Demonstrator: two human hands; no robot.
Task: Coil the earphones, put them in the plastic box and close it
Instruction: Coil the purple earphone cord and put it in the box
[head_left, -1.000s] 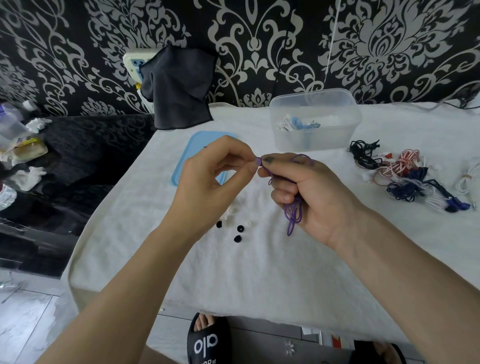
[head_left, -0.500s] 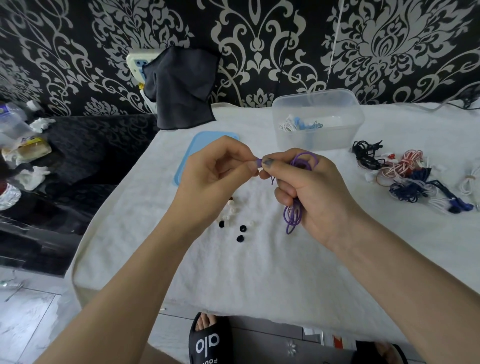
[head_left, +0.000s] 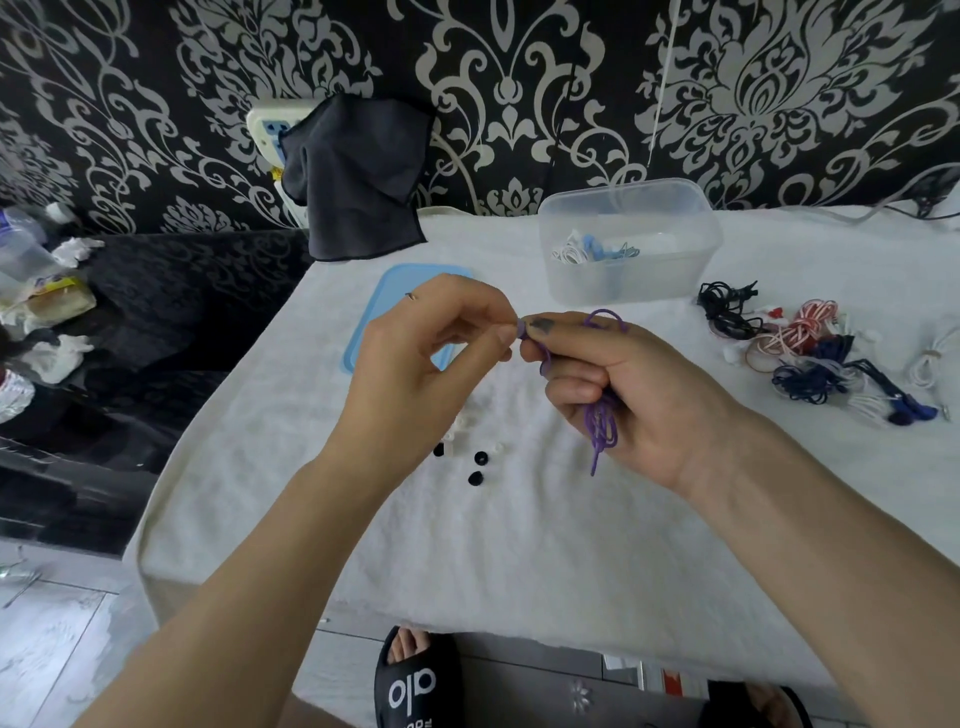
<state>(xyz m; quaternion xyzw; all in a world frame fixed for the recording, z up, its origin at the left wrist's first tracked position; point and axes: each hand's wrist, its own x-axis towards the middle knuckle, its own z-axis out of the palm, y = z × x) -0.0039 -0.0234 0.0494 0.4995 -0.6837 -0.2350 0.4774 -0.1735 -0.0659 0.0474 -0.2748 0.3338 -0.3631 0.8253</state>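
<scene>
Head view: our right hand clutches the coiled purple earphones above the table, our left hand pinching their end; loosen either and the loops may spring apart.

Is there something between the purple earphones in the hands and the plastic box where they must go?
Nothing visible blocks the way. The purple earphones are held above the white cloth, the clear plastic box behind them stands open, and its blue lid lies off to the left.
</scene>
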